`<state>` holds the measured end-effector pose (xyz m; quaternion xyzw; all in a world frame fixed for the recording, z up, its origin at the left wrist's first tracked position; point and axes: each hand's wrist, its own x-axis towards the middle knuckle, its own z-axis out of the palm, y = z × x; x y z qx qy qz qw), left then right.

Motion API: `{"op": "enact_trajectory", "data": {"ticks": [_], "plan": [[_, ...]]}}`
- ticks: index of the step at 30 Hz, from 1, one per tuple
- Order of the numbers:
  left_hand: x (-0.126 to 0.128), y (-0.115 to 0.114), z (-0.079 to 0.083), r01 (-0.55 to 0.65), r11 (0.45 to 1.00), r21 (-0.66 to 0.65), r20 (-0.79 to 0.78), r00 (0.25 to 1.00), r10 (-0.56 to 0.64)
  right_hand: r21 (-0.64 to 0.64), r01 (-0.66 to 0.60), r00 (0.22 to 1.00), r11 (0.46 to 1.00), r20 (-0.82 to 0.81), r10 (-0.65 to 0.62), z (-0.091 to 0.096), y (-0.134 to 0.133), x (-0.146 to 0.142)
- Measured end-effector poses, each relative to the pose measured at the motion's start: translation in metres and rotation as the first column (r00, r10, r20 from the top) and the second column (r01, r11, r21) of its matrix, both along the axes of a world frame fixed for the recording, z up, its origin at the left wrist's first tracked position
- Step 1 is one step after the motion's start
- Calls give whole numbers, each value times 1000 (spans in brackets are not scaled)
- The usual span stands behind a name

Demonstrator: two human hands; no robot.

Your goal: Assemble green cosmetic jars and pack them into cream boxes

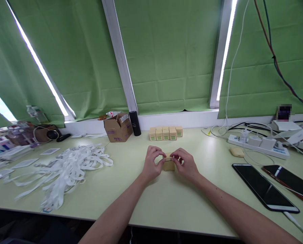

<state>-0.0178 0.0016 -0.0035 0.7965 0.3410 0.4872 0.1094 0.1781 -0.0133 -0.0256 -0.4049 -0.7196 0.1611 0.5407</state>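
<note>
A small brown cardboard box stands on the table between my two hands. My left hand pinches its upper left edge with thumb and index finger. From the other side, my right hand grips the upper right edge in the same way. A dark slit shows along the front of the lid, between the fingertips. Beyond my hands, several similar small boxes stand close together in a row, with pale green labels on their fronts.
An open carton and a black cylinder stand by the wall. White lanyards lie heaped at left. At right are a power strip, loose cables, a small tan case and two phones, one black with white ends.
</note>
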Motion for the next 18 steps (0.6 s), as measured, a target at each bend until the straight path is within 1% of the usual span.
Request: {"op": "enact_trajectory", "data": {"ticks": [6,15,18], "plan": [[0,0,-2,-11,1000,24,-27,1000,11,7,7,1000,1000,20,-7,-1,1,1],[-1,1,-4,13,999,35,-41,999,-12,117,14,993,993,117,-28,-8,4,7],[-1,1,-4,18,1000,26,-43,999,-17,116,26,987,993,157,-44,-8,3,9]]}}
